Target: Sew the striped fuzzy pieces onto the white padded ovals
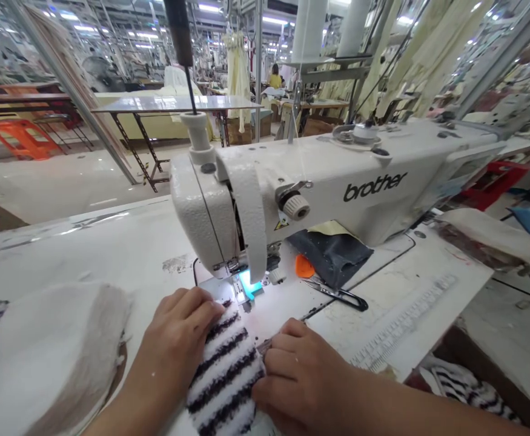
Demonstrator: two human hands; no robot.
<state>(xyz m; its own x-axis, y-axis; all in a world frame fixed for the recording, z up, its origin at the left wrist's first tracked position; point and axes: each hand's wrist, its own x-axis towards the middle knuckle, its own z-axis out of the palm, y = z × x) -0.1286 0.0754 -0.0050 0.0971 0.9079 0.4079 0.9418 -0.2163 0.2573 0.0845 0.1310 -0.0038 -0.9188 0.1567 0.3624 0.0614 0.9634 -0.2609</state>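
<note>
A: How are the hands set?

B: The left hand (183,330) has its grip clamped on the far left edge of the striped fabric (228,369), fingertips pressed together there. The right hand (301,375) is curled, its grip clamped on the right edge, a little nearer.

A: Where does the fabric lie, then?

B: Between the hands on the white counter (142,242), its far end just beside the lit needle area (246,286). I can't tell whether any of it is underneath.

A: What would make this step go well?

B: I'd have the left fingers guide lightly, short of the needle, and the right hand square up the edge. The pile looks plush, so it may creep or bunch; steady, even tension should suit it better than pulling.

A: Anything around to mind?

B: Right of the needle, under the arm of the sewing machine (310,175), thread snips (349,298) lie near a dark cloth (337,257) and an orange piece (303,265). On the left sits a pale fabric stack (42,351), well apart from the needle.
</note>
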